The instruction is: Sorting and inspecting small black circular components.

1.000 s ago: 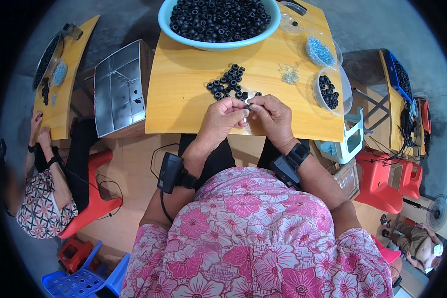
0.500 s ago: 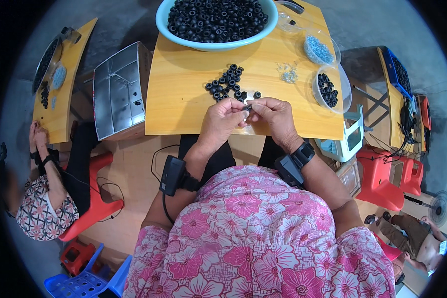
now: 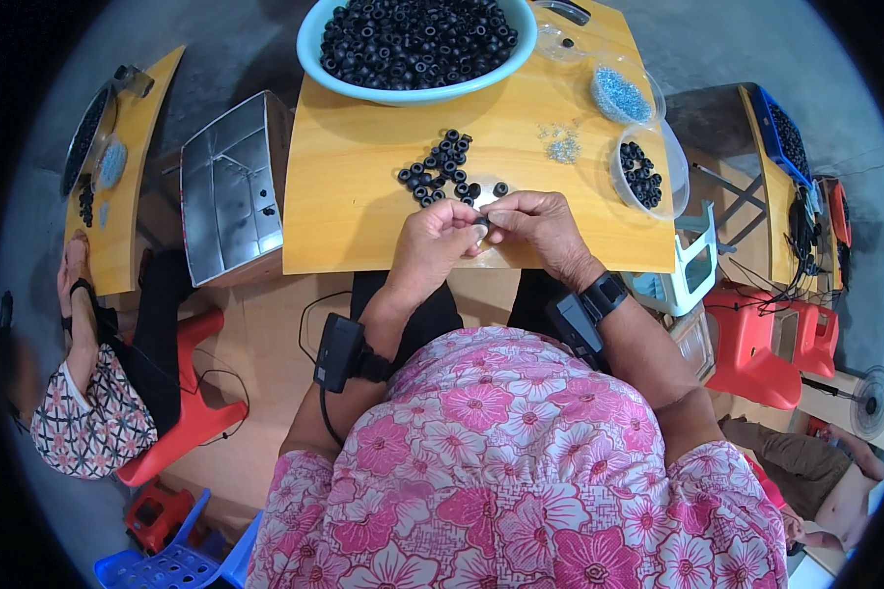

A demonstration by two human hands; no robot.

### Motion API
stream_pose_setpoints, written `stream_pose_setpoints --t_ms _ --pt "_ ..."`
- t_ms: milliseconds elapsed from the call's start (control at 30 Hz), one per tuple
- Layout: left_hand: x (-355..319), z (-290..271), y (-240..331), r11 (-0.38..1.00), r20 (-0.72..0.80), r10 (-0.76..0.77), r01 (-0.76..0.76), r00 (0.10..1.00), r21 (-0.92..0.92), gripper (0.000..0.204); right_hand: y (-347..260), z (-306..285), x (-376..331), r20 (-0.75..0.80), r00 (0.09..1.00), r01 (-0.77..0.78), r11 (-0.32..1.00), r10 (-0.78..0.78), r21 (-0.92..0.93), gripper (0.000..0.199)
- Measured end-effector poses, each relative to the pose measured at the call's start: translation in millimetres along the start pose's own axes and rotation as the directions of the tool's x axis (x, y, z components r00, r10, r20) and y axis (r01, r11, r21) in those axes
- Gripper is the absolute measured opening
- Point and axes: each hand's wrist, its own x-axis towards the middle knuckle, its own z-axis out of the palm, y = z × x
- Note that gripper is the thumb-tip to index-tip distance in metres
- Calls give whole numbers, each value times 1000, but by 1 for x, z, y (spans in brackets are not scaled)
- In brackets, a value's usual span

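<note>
hands [image 3: 491, 231] meeting near table edge [image 3: 363, 267], black rings [image 3: 440, 169] beyond

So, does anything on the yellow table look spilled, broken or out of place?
Nothing stands out. The loose black rings lie in a small heap near both hands, not scattered. The big bowl and the small clear bowls sit upright. The left hand and right hand meet over a small part.

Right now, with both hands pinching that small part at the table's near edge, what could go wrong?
The left hand and right hand meet right over the table edge, so a dropped small part would likely fall to the lap or floor. The loose pile of black rings lies just beyond the knuckles; a forward nudge could scatter them.
</note>
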Motion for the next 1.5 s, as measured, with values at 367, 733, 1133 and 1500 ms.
stream_pose_setpoints --t_ms 367,733,1133,1500 --pt "0 -1 4 999 55 -16 18 998 -42 13 8 -5 -1 113 986 -152 930 121 335 11" --pt "-7 4 5 986 17 132 -133 991 102 15 3 -11 -10 261 937 -300 919 233 256 28" --pt "-13 5 -2 940 12 272 -268 962 210 19 2 -1 -27 326 940 -182 957 102 225 26" --pt "-16 23 13 963 111 214 -191 971 -188 23 -8 0 -43 177 957 264 942 -229 -208 24"
